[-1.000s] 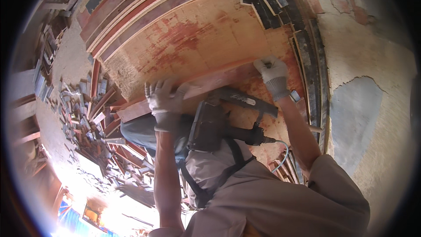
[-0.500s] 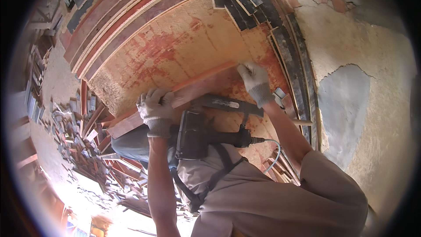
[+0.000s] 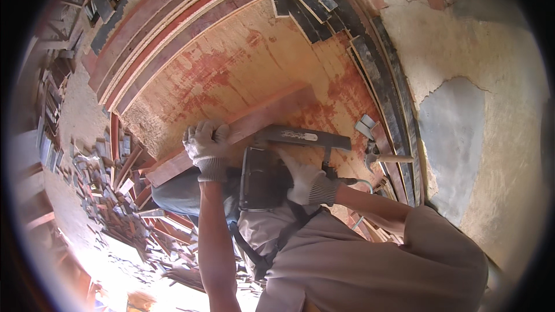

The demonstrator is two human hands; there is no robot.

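My left hand, in a pale work glove with a grey cuff, grips a long reddish-brown wooden strip lying slantwise across the worn board. Right of it, my gloved right hand is closed around the handle of a black nail gun, hiding most of that handle. The gun's long dark magazine stretches to the right just below the strip. A thin air hose runs off to the right of my right hand.
Stacked red-brown strips line the board's far left edge. Dark strips lie along its right edge, beside a stained wall. A hammer lies at the right. Scattered wood offcuts cover the floor at left.
My right hand has let go of the strip's far right end and come down and left onto the nail gun's handle. My left hand stays on the strip. The hammer has come into clearer view.
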